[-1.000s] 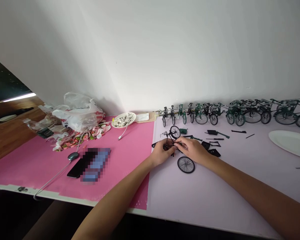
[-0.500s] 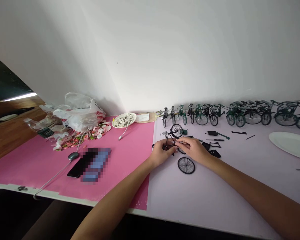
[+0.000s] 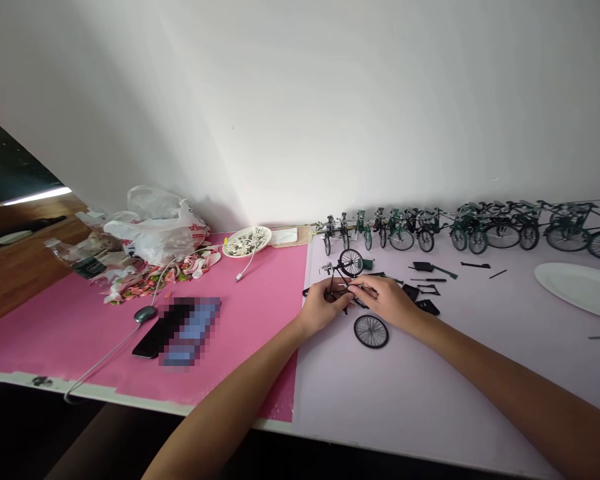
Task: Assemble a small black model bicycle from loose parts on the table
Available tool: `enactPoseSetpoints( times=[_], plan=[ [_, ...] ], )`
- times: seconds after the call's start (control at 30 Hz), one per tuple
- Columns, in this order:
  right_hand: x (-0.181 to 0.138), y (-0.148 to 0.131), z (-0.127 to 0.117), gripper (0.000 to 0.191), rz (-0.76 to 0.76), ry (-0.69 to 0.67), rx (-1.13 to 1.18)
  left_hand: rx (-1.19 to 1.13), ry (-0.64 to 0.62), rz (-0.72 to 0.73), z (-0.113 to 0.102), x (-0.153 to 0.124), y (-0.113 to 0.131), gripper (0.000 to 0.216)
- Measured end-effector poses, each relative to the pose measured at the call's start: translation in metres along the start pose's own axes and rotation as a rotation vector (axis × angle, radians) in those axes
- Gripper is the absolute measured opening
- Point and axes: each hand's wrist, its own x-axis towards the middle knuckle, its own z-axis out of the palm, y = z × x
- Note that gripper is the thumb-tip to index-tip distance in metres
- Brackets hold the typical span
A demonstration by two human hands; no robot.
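Note:
A small black model bicycle (image 3: 334, 268) is held between my hands, its silver handlebar up and one spoked wheel (image 3: 351, 263) showing beyond my fingers. My left hand (image 3: 324, 308) is closed around the bicycle's frame from the left. From the right, my right hand (image 3: 387, 299) pinches thumb and fingertips together against the frame; what lies in the pinch is hidden. A loose spoked wheel (image 3: 371, 331) lies flat on the pale table top just below my hands. Behind my right hand are loose black parts, among them a small flat black piece (image 3: 429, 307) and a thin frame piece (image 3: 429, 289).
Several model bicycles (image 3: 403, 233) stand in a row along the wall. A white oval plate (image 3: 575, 287) is at right. On the pink side are a phone (image 3: 153, 340), a mouse (image 3: 145, 314), a bowl of small pieces (image 3: 230, 252) and a plastic bag (image 3: 163, 230).
The view has shifted very slightly. Both hands stay at the model bicycle, with the right fingers moved a little along its frame.

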Motion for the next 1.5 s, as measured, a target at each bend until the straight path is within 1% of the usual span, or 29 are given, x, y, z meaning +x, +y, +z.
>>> enactPoseSetpoints(
  times=[0.27, 0.43, 0.63, 0.73, 0.9, 1.1, 1.3, 1.4, 1.5],
  plan=[
    [0.0, -0.006, -0.002, 0.021, -0.017, 0.045, -0.111, -0.084, 0.032, -0.042, 0.003, 0.0, 0.008, 0.05],
    [-0.001, -0.005, -0.001, 0.014, -0.027, 0.029, -0.089, -0.078, 0.023, -0.049, 0.003, -0.001, 0.01, 0.05],
    [0.0, -0.006, -0.002, 0.017, -0.013, 0.006, -0.023, -0.084, 0.024, -0.046, 0.002, -0.001, 0.009, 0.046],
    [0.0, -0.007, -0.002, 0.019, -0.015, 0.001, 0.01, -0.09, 0.044, -0.049, 0.002, 0.0, 0.008, 0.047],
    [-0.001, -0.003, 0.0, 0.02, -0.031, 0.02, -0.039, -0.096, 0.088, -0.054, 0.001, 0.001, 0.006, 0.047],
    [0.0, -0.002, 0.0, 0.018, -0.049, 0.048, -0.088, -0.11, 0.03, -0.044, 0.001, -0.001, 0.007, 0.048],
    [0.0, -0.005, 0.0, 0.019, -0.044, 0.077, -0.11, -0.091, 0.038, -0.056, 0.002, -0.001, 0.01, 0.047],
    [0.0, -0.008, -0.001, 0.017, -0.036, 0.08, -0.147, -0.068, 0.064, -0.055, 0.003, -0.001, 0.008, 0.044],
    [-0.001, -0.012, -0.002, 0.017, -0.029, 0.115, -0.131, -0.03, 0.116, -0.037, 0.003, 0.0, 0.003, 0.045]
  ],
)
